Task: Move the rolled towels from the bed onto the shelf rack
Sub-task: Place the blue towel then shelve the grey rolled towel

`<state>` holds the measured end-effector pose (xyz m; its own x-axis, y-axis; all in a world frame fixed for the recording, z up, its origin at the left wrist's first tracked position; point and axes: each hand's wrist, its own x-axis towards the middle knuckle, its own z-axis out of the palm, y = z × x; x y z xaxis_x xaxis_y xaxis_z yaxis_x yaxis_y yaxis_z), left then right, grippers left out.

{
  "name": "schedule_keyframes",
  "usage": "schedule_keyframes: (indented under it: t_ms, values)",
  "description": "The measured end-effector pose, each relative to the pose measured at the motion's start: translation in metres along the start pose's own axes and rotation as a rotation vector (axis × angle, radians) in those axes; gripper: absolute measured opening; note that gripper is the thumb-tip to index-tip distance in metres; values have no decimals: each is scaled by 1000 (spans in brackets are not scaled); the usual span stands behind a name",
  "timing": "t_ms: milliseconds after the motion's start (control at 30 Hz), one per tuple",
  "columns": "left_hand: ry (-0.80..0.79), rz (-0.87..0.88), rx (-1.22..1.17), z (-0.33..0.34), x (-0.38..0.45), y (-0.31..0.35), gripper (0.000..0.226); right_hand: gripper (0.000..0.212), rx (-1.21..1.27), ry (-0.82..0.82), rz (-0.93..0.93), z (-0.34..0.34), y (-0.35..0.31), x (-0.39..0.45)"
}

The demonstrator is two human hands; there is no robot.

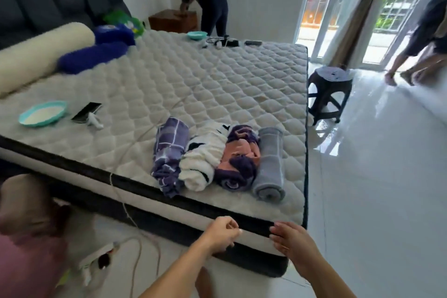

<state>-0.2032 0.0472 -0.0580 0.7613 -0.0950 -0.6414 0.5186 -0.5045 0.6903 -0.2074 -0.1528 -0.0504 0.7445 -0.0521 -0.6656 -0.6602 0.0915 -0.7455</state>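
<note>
Several rolled towels lie side by side near the bed's [193, 75] front right corner: a purple checked towel [169, 152], a white towel with black marks [205, 155], a pink and purple towel [239, 157] and a grey towel [269, 164]. My left hand [221, 232] hovers in front of the mattress edge below them, fingers loosely curled, holding nothing. My right hand [292, 239] is beside it, fingers bent downward, also holding nothing. Neither hand touches a towel. No shelf rack is in view.
On the mattress lie a teal bowl [42, 113], a phone [85, 111], a white bolster [36, 55] and blue plush items [96, 55]. A dark stool [330, 89] stands right of the bed. A power strip [96, 259] and cables lie on the floor. Two people stand at the back and right.
</note>
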Motion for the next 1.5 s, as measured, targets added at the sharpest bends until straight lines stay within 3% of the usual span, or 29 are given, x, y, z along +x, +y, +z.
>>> schedule_keyframes:
  t_ms: [300,467,533,600,700,967,1133,1367,1500]
  values:
    - [-128,-288,-531,-21,130,43,15,11,-261,246,-59,10,-82,134]
    - [-243,-505,-746,-22,159,65,36,33,-409,238,-62,5,-126,189]
    - [-261,-554,-816,-18,172,71,55,40,-480,207,-74,0,-148,220]
    - [-248,-595,-869,-13,182,79,67,54,-558,187,-96,-4,-170,257]
    - [-233,-636,-923,-2,190,90,66,67,-691,81,-145,-3,-204,304]
    - [-57,-742,-997,30,200,115,58,56,-1089,-162,-248,-1,-257,370]
    - [23,-780,-1068,37,205,118,57,67,-1186,-213,-242,-8,-256,375]
    - [115,-765,-1073,47,204,118,46,61,-1080,-184,-276,-20,-260,356]
    - [190,-740,-1121,52,198,111,37,53,-977,-146,-410,-24,-256,327]
